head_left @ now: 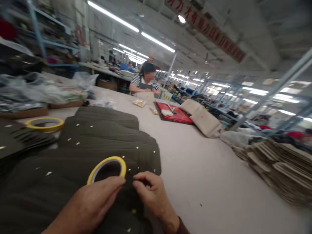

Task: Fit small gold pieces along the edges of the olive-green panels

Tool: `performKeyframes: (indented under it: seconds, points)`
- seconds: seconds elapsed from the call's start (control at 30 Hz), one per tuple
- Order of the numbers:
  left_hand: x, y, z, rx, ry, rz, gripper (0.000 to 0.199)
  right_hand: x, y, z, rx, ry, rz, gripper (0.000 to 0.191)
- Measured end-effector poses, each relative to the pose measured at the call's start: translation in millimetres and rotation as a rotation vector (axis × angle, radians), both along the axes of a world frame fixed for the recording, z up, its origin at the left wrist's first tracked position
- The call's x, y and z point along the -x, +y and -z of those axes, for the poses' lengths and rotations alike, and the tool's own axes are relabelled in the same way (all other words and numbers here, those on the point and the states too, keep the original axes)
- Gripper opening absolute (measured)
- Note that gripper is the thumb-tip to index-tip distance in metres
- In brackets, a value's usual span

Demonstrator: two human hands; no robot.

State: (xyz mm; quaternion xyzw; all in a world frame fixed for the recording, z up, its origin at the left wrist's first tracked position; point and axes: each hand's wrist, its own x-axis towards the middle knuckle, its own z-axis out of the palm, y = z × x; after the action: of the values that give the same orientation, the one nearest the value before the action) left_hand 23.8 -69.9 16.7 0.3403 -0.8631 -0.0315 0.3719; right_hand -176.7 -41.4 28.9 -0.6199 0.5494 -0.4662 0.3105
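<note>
My left hand (90, 201) is closed on a roll of yellow tape (121, 162), which stands tilted above dark olive fabric pieces (109, 139). Beside it, my right hand (153, 191) has its thumb and forefinger pinched close to the roll; whatever is between those fingertips is too small to make out. The fabric pieces lie overlapped in layers, with small shiny metal fittings along them. Another yellow tape roll (45, 124) lies flat at the left, next to a second stack of dark pieces (21, 139).
Plastic bags (41, 91) in shallow cardboard boxes sit at the back left. A red tray (173, 112) holding a white item and a tool lies farther off, beside beige pieces (204, 118). Stacked beige pieces (280, 165) are at the right. Across the table sits a person (145, 79).
</note>
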Motion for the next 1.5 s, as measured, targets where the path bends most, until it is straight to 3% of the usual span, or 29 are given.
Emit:
performKeyframes:
  seconds: [0.13,0.23,0.43,0.6,0.77,0.87,1.0,1.07,1.17,1.37,1.5]
  points:
    - [-9.7,14.4,-11.9,-0.122,-0.126,0.047,0.054,1.9,1.3,-4.8,0.112,-0.051,-0.185,0.021]
    - [-4.6,13.4,-12.7,-0.165,-0.148,0.052,0.055,-1.3,4.2,-3.6,0.229,0.038,-0.258,0.027]
    - [1.8,16.4,-14.1,-0.058,-0.138,0.062,0.039,-7.7,1.5,4.0,0.522,0.199,-0.255,0.019]
    - [4.0,17.3,-17.2,-0.081,-0.124,0.062,0.026,-9.6,0.3,7.1,0.616,0.355,-0.221,0.017]
    - [1.1,16.9,-14.1,-0.164,-0.134,0.042,0.018,-12.3,2.2,4.9,0.656,0.383,-0.118,0.016]
    - [0.3,18.2,-14.2,-0.148,-0.167,0.027,0.022,-16.9,6.3,-1.6,0.506,0.302,-0.073,0.014]
    - [1.5,22.4,-18.8,-0.066,-0.08,0.036,0.02,-23.7,6.4,-12.8,-0.018,-0.086,-0.05,0.009]
    - [1.8,24.1,-20.7,-0.036,0.008,0.042,0.015,-22.7,-0.4,-15.2,-0.158,-0.238,-0.03,0.01]
    - [1.5,23.3,-21.4,-0.022,0.041,-0.017,0.01,-13.7,-15.3,-13.2,-0.221,-0.316,0.037,0.016]
    - [6.4,14.4,-22.5,-0.17,-0.365,-0.12,0.011,-1.9,-23.9,0.3,-0.237,-0.322,-0.017,0.023]
    - [9.9,12.8,-24.4,-0.276,-0.457,-0.111,0.014,-7.0,-20.9,11.2,-0.236,-0.296,-0.068,0.019]
